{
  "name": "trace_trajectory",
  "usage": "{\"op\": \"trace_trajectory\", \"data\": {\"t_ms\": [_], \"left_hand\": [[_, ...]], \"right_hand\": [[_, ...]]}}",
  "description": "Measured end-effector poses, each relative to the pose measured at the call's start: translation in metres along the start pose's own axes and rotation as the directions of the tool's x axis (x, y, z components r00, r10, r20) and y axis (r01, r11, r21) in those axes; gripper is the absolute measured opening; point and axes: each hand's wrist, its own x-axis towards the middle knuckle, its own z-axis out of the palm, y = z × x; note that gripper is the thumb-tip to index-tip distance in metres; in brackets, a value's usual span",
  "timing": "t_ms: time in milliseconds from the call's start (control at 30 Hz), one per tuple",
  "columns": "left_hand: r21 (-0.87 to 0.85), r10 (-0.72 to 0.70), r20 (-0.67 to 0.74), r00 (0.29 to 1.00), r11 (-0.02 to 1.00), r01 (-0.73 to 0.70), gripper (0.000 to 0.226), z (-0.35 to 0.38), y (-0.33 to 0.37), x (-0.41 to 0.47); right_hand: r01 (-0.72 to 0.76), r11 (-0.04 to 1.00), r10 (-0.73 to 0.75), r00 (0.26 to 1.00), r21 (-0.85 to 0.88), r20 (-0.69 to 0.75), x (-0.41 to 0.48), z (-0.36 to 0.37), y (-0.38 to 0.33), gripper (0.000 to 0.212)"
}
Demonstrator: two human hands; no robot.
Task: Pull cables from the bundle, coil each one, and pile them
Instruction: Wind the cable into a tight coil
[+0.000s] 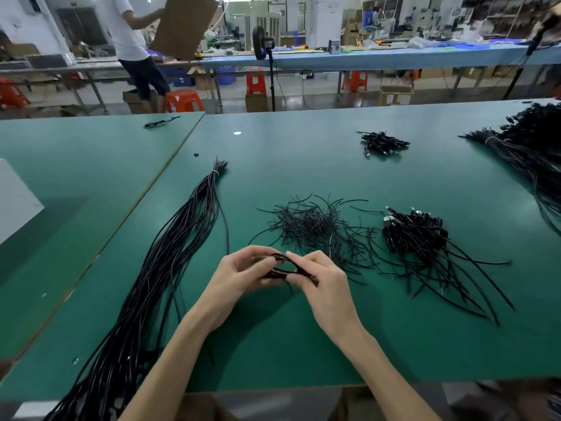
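Left hand (243,268) and right hand (318,278) both pinching 1 black cable (280,267) into a coil above the green table (303,344), bundle (170,253) lying left, next probably needing tying and dropping on the coiled pile (416,229)

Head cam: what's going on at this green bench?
A person is coiling one thin black cable between the left hand and right hand, just above the green table. A long tied bundle of black cables lies to the left. To the right sits a pile of coiled black cables; loose short black ties lie beyond the hands.
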Motion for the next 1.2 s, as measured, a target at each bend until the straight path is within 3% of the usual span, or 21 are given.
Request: {"op": "trace_trajectory", "data": {"t_ms": [167,300,433,533,600,700,833,867,933,1100,1200], "left_hand": [[0.147,0.005,0.016,1.000,0.989,-0.007,0.020,-0.003,0.011,0.006],[0.424,0.066,0.040,0.997,0.903,-0.077,0.024,0.000,0.015,0.009],[0.777,0.106,0.098,0.990,0.613,-0.143,0.034,-0.004,0.011,0.013],[0.952,0.041,0.252,0.967,0.168,-0.256,0.054,0.000,0.004,0.018],[0.946,-0.006,0.325,0.946,0.008,-0.325,0.073,0.002,-0.002,0.016],[0.940,-0.003,0.341,0.940,0.000,-0.341,0.081,0.002,-0.007,0.014],[0.946,0.016,0.306,0.952,0.110,-0.306,0.016,0.006,-0.003,0.008],[0.947,0.032,0.300,0.953,0.110,-0.302,0.008,0.008,-0.002,0.007],[0.950,0.069,0.292,0.954,0.095,-0.298,0.012,0.012,-0.002,0.007],[0.941,0.065,0.252,0.966,0.217,-0.260,0.033,0.026,0.000,0.006],[0.944,0.063,0.279,0.958,0.163,-0.286,0.042,0.028,-0.003,0.007]], "right_hand": [[-0.013,0.999,0.012,0.999,0.032,0.030,0.000,0.001,0.000,0.045],[-0.037,0.999,0.036,0.999,0.033,0.028,0.001,-0.001,0.000,0.044],[-0.068,0.997,0.066,0.997,0.037,0.046,0.000,-0.002,0.000,0.042],[-0.069,0.997,0.067,0.996,0.019,0.060,0.000,-0.002,0.000,0.041],[-0.095,0.995,0.093,0.995,0.029,0.038,0.001,-0.003,0.001,0.040],[-0.158,0.984,0.154,0.987,0.087,0.045,0.002,-0.005,0.004,0.038],[-0.177,0.978,0.170,0.983,0.106,0.075,0.003,-0.005,0.007,0.033],[-0.179,0.978,0.172,0.982,0.107,0.077,0.004,-0.005,0.007,0.032],[-0.189,0.975,0.182,0.981,0.117,0.073,0.004,-0.005,0.007,0.031],[-0.232,0.954,0.227,0.973,0.189,0.049,0.004,-0.008,0.009,0.029],[-0.253,0.929,0.254,0.967,0.271,0.034,0.004,-0.010,0.011,0.027]]}}
